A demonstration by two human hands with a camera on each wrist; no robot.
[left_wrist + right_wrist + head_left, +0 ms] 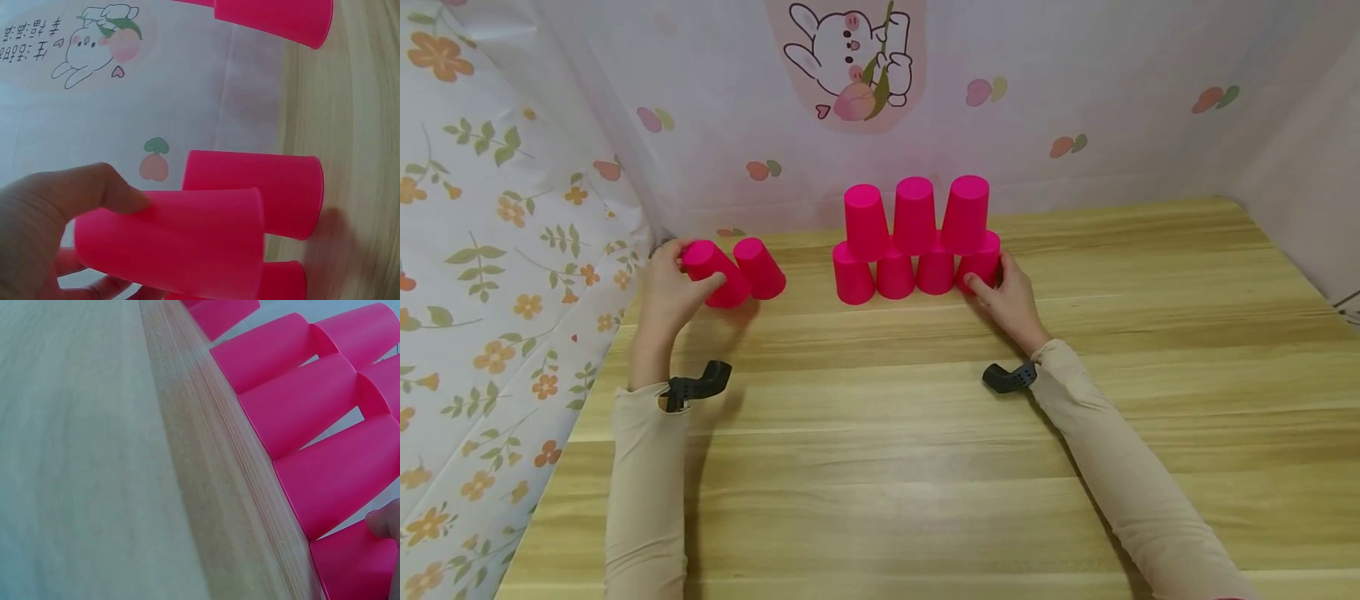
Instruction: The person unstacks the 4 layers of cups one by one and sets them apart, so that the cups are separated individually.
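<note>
My left hand [666, 287] grips an upside-down pink cup [181, 237], thumb on one side and fingers around the other. Just right of it, another pink cup [762, 268] stands mouth down on the table. Part of a further pink cup [284, 280] shows behind the held one in the left wrist view. To the right, three inverted pink cups, the middle one [914, 215] among them, sit on a bottom row of several cups [895, 277]. My right hand [1011, 304] holds the row's rightmost cup [356, 562], its thumb against the front.
The wooden table [887, 433] runs up to a patterned cloth [700, 100] just behind the cups. A floral cloth [497, 333] hangs along the left edge. Dark curved mounts, such as the left one [700, 383], stick out from both wrists.
</note>
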